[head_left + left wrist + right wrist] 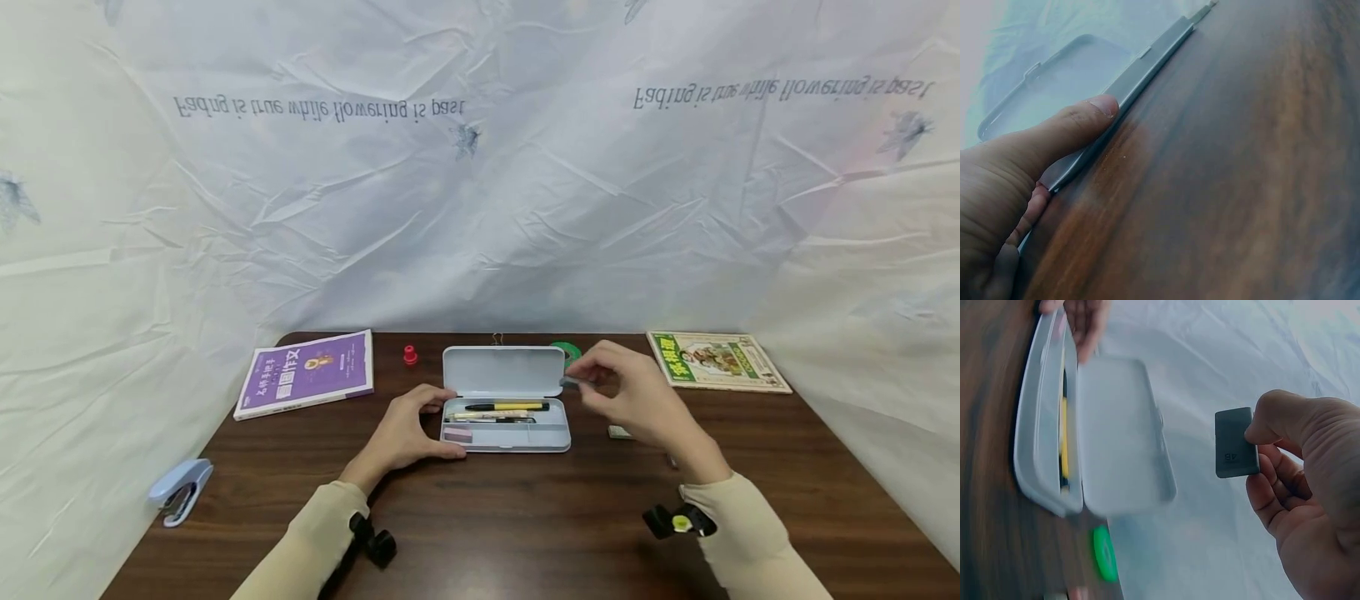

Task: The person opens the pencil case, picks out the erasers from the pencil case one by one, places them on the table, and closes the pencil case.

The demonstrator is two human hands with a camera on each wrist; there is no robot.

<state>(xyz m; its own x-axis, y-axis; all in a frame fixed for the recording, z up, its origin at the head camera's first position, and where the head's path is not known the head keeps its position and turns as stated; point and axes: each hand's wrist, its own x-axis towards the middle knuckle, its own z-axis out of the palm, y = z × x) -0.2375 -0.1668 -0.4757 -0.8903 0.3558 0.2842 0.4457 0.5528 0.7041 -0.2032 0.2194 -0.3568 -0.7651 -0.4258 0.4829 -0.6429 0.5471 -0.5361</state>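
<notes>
A pale grey pencil case (551,435) lies with its lid (504,372) thrown back. My left hand (401,429) holds its left end, the thumb (1088,119) along the front edge and the fingers round the back corner. Inside are a yellow and black pen (506,407), slimmer pens beside it and a pinkish eraser (457,435) in the front left compartment. Raised beyond the case's right end, my right hand (637,396) pinches a dark grey eraser (1235,447) marked 4B between thumb and fingers.
Behind the case sit a green tape roll (572,351) and a small red object (410,355). A purple book (307,375) lies at left, another book (716,361) at right. A light blue stapler (180,490) is near the left edge; a small pale green item (618,432) lies below my right hand.
</notes>
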